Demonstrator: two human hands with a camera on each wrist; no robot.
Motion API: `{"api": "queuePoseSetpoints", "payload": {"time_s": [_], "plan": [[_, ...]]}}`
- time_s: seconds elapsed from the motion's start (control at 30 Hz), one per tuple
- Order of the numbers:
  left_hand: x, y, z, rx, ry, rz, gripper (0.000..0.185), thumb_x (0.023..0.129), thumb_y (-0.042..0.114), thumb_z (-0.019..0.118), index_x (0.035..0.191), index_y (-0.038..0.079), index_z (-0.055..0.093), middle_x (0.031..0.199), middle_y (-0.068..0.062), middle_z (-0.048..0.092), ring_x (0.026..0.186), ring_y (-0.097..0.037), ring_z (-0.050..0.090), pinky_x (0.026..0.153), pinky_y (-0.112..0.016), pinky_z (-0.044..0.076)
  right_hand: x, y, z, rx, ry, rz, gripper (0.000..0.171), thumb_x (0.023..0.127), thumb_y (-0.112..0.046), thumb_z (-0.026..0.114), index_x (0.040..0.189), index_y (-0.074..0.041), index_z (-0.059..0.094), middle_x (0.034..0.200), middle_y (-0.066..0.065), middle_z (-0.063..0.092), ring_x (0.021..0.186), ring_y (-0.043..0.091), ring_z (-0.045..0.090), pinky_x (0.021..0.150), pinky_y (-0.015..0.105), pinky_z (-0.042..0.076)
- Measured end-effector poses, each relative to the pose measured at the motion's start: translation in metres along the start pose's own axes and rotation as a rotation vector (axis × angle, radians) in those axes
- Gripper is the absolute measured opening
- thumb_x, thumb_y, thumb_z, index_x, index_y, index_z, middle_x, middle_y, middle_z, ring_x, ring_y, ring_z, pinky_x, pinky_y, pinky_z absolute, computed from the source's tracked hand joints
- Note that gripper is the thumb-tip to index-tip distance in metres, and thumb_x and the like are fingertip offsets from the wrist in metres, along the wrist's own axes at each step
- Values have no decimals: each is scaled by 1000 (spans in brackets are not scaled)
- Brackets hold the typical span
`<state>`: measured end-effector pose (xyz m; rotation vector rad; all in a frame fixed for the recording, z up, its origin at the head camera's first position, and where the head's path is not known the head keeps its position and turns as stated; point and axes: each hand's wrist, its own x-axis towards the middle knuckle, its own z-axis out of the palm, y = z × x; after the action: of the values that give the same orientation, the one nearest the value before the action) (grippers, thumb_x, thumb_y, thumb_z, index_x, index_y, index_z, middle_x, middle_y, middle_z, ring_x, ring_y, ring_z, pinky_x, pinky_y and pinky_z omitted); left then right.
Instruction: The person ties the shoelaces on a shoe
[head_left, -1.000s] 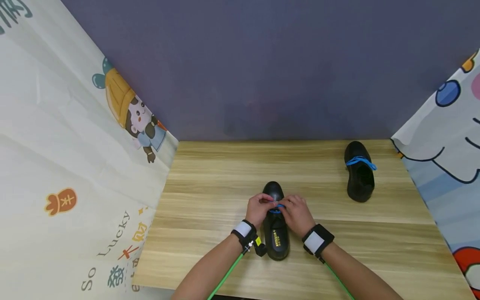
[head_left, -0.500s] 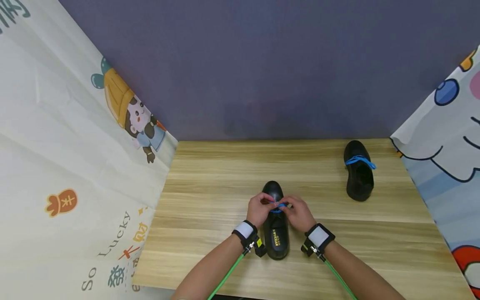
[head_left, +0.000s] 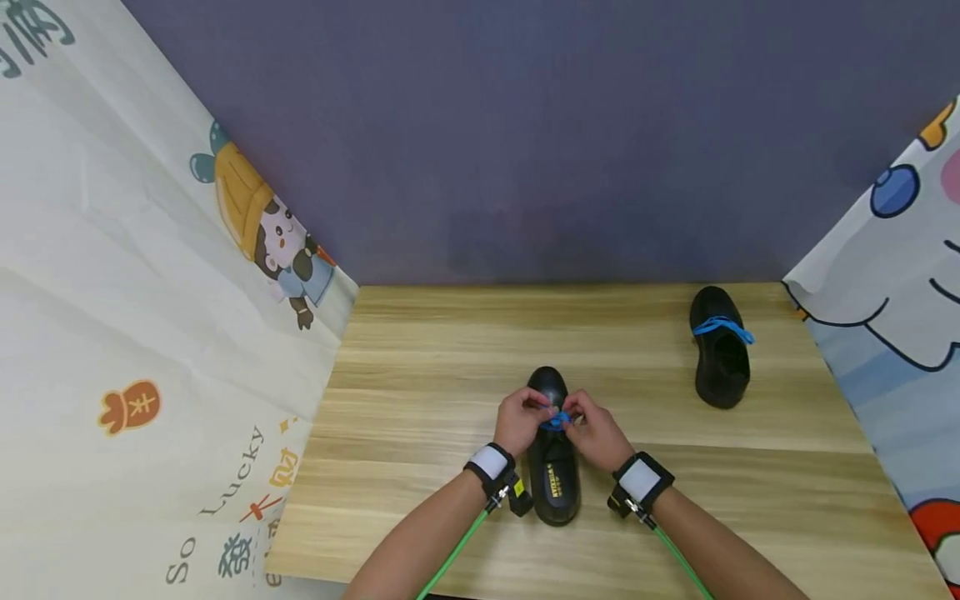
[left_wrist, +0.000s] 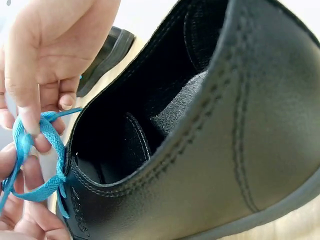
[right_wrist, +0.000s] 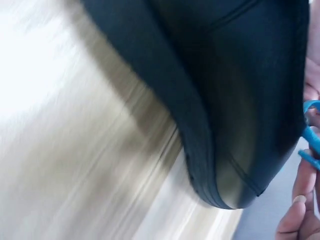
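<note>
A black lace-up shoe point(head_left: 555, 492) lies on the wooden table with its toe pointing away from me. My left hand point(head_left: 519, 425) is at its left side, thumb and fingers pinching the blue shoelace point(head_left: 556, 420). From the right, my right hand point(head_left: 602, 435) also pinches the lace between thumb and fingertips. In the left wrist view the shoelace point(left_wrist: 47, 187) forms a rounded loop above the shoe's opening, with fingers of both hands on it. Only a bit of the shoelace point(right_wrist: 312, 140) shows at the edge of the right wrist view, beside the shoe's dark side point(right_wrist: 240, 110).
A second black shoe point(head_left: 722, 379), its blue laces point(head_left: 723, 327) across the top, stands at the back right of the wooden table point(head_left: 420, 333). A dark blue panel point(head_left: 525, 150) rises behind. Printed cloths hang at the left point(head_left: 172, 317) and right point(head_left: 862, 275).
The right hand's fingers have spread a little and shifted on the lace, and more of the blue lace shows between the hands. The left hand and both shoes stay about where they were.
</note>
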<state>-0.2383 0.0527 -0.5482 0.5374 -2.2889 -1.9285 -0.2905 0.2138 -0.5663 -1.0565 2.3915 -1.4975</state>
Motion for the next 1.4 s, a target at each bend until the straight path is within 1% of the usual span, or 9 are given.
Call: {"api": "queuePoseSetpoints", "payload": {"time_s": [0.1, 0.3, 0.43, 0.6, 0.73, 0.9, 1.03, 1.27, 1.4], "plan": [[-1, -1, 0, -16, -10, -21, 10, 85, 2, 76, 92, 0, 69, 84, -2, 67, 73, -6, 61, 65, -21, 50, -1, 1, -1, -65, -15, -97, 32, 80, 10, 74, 103, -6, 58, 92, 3, 66, 85, 20, 64, 71, 43, 52], [-1, -2, 0, -31, -16, -34, 9, 85, -2, 74, 92, -1, 68, 83, -3, 66, 74, -7, 59, 64, -22, 48, -1, 5, -2, -198, 8, -279, 32, 77, 1, 84, 103, -12, 70, 97, -1, 72, 90, 15, 67, 76, 40, 54], [0, -2, 1, -47, -23, -61, 9, 84, -3, 73, 91, -2, 68, 80, -2, 65, 72, -8, 58, 61, -22, 45, -1, 7, -4, -250, 25, -392, 34, 74, -2, 87, 102, -14, 72, 94, -3, 72, 86, 13, 67, 73, 39, 52], [-2, -1, 1, -53, -15, -88, 10, 83, -4, 74, 90, -2, 68, 77, -3, 64, 69, -9, 59, 60, -22, 44, -2, 7, -5, -346, 39, -469, 30, 72, -7, 89, 97, -13, 73, 90, -2, 68, 82, 15, 64, 71, 40, 51], [-2, -2, 3, -61, -3, -100, 11, 81, -4, 76, 89, -3, 69, 76, -4, 65, 69, -10, 58, 59, -22, 45, -3, 7, -2, -389, 71, -458, 26, 72, -9, 89, 93, -11, 73, 90, -1, 63, 79, 15, 60, 68, 34, 50], [2, -7, 2, -130, -6, -112, 12, 82, -3, 77, 90, -4, 68, 74, -2, 63, 66, -9, 61, 58, -21, 46, -3, 11, -2, -268, 43, -353, 26, 75, -5, 87, 95, -9, 70, 93, -1, 63, 81, 13, 62, 68, 29, 53], [3, -7, 2, -185, -19, -123, 12, 83, -3, 77, 90, -4, 67, 72, -3, 64, 62, -11, 65, 58, -22, 50, -4, 13, -3, -199, 18, -249, 25, 78, 0, 83, 97, -7, 68, 92, 0, 66, 82, 14, 64, 69, 33, 55], [2, -2, 4, -141, -13, -108, 11, 83, -3, 77, 90, -3, 68, 76, -2, 65, 69, -9, 63, 64, -23, 52, -4, 10, -2, -186, 43, -157, 28, 82, -1, 81, 106, -4, 66, 94, 4, 69, 82, 17, 66, 69, 35, 55], [2, -2, 5, -130, -16, -108, 11, 83, -1, 76, 90, -3, 68, 77, -3, 65, 71, -10, 63, 65, -23, 51, -3, 12, -2, -206, 67, -179, 21, 83, -3, 80, 101, -7, 70, 94, 2, 69, 83, 15, 65, 70, 35, 55]]}}
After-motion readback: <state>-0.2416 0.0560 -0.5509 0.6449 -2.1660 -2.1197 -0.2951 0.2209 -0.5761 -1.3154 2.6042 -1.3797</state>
